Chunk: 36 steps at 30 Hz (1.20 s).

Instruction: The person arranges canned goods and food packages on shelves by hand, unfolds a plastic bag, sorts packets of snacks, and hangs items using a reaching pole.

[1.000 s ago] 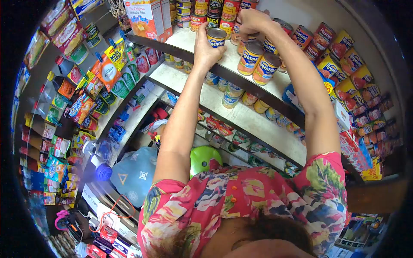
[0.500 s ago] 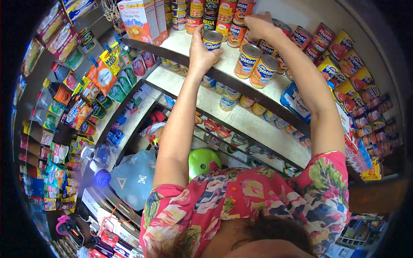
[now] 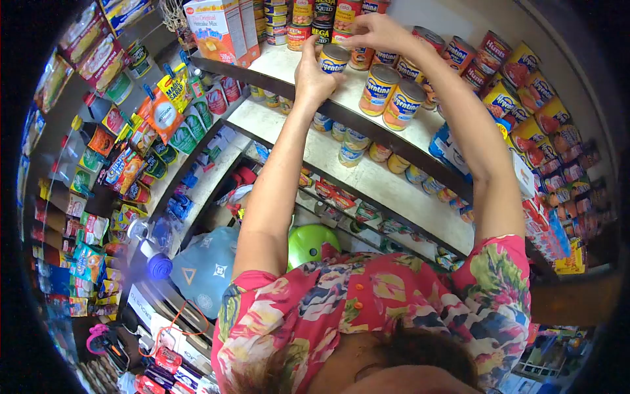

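From my remote station I logged the left hand (image 3: pixel 316 80) grasping one Argentina can (image 3: pixel 332 64), its fingers wrapped around the side and its label partly exposed. The can was near the front edge of the upper shelf (image 3: pixel 275 67), lid upward; I could not tell whether its base touched the surface.

Compared with the frame half a second earlier, the right hand (image 3: pixel 380 34) had shifted toward the left hand. It had been above the rear Argentina cans; its fingertips now lay just beside the lid of the held can. I read this hand as released, fingers loosely bent and parted; I could not confirm contact with the lid.

The left hand had retained its grip. The front pair, a left Argentina can (image 3: pixel 378 92) and a right Argentina can (image 3: pixel 403 106), remained upright and side by side. The Mega Squid can (image 3: pixel 323 12) stood behind the held can; the Hotcake Mix box (image 3: pixel 211 33) stood to its left.
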Each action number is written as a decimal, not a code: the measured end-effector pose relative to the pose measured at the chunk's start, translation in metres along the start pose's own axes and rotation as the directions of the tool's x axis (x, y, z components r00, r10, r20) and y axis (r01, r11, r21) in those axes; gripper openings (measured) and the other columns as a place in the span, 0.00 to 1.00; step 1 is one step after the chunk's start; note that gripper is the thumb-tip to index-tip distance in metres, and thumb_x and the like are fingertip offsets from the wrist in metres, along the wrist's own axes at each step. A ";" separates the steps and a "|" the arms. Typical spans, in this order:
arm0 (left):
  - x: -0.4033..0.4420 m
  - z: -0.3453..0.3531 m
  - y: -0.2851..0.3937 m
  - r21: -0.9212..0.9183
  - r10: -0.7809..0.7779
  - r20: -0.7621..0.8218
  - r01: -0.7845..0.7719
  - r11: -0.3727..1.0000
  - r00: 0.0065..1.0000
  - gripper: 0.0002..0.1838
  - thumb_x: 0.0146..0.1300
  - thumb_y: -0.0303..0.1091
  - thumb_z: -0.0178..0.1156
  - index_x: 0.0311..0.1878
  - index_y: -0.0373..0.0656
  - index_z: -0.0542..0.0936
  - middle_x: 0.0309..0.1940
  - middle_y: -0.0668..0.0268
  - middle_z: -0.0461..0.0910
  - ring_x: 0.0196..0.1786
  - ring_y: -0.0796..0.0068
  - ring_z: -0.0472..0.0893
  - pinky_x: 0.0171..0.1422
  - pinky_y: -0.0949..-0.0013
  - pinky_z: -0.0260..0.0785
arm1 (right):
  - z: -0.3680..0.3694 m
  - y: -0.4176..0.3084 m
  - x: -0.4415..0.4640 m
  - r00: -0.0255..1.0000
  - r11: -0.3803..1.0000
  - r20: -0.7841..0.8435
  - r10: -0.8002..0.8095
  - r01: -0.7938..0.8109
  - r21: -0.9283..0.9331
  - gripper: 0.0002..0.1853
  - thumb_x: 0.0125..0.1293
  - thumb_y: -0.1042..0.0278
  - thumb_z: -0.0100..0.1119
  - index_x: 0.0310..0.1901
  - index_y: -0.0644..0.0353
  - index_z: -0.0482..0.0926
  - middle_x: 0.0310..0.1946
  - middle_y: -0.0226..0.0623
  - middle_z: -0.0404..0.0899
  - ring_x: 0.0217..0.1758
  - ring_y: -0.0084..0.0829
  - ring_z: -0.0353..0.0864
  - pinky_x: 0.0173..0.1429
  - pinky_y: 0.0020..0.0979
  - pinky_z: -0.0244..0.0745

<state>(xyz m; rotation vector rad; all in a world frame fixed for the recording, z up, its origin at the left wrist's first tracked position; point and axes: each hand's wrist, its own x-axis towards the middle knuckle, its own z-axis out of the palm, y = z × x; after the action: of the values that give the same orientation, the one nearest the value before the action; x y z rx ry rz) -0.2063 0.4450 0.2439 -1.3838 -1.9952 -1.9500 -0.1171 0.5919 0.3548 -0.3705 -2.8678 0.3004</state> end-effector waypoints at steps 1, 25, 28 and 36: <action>-0.003 0.000 0.007 0.004 -0.009 0.018 0.008 1.000 1.000 0.50 0.32 0.24 0.73 0.63 0.40 0.58 0.47 0.56 0.76 0.47 0.67 0.78 0.53 0.67 0.71 | 0.011 -0.003 0.001 0.999 0.996 -0.012 -0.030 0.031 0.079 0.26 0.45 0.51 0.68 0.41 0.62 0.78 0.31 0.40 0.81 0.34 0.32 0.79 0.40 0.36 0.71; 0.061 0.060 -0.004 -0.103 0.038 0.296 -0.008 0.995 0.954 0.14 0.53 0.27 0.64 0.41 0.31 0.76 0.29 0.62 0.80 0.29 0.79 0.78 0.32 0.78 0.71 | -0.053 0.000 -0.023 0.942 0.906 -0.315 0.119 -0.232 -0.353 0.28 0.41 0.68 0.68 0.48 0.60 0.73 0.44 0.47 0.77 0.51 0.45 0.75 0.52 0.39 0.72; 0.063 0.064 0.031 -0.098 -0.012 0.342 0.048 0.994 0.940 0.12 0.49 0.31 0.68 0.33 0.33 0.78 0.20 0.65 0.79 0.21 0.79 0.79 0.23 0.76 0.69 | -0.047 0.014 -0.016 0.934 0.901 -0.348 0.083 -0.219 -0.375 0.30 0.43 0.67 0.68 0.51 0.61 0.71 0.44 0.47 0.76 0.51 0.46 0.74 0.53 0.41 0.71; 0.076 0.087 0.013 0.085 0.072 0.305 -0.103 0.991 0.950 0.18 0.42 0.41 0.72 0.25 0.36 0.79 0.18 0.59 0.80 0.23 0.68 0.81 0.31 0.65 0.72 | -0.048 0.034 -0.019 0.927 0.957 -0.375 -0.008 -0.101 -0.271 0.23 0.48 0.67 0.64 0.47 0.62 0.73 0.40 0.47 0.78 0.47 0.45 0.76 0.48 0.40 0.72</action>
<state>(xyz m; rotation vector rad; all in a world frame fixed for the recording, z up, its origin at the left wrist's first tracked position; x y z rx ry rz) -0.1976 0.5557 0.2786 -1.8022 -2.0726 -1.6608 -0.0798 0.6268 0.3885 -0.4897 -2.5244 -0.1682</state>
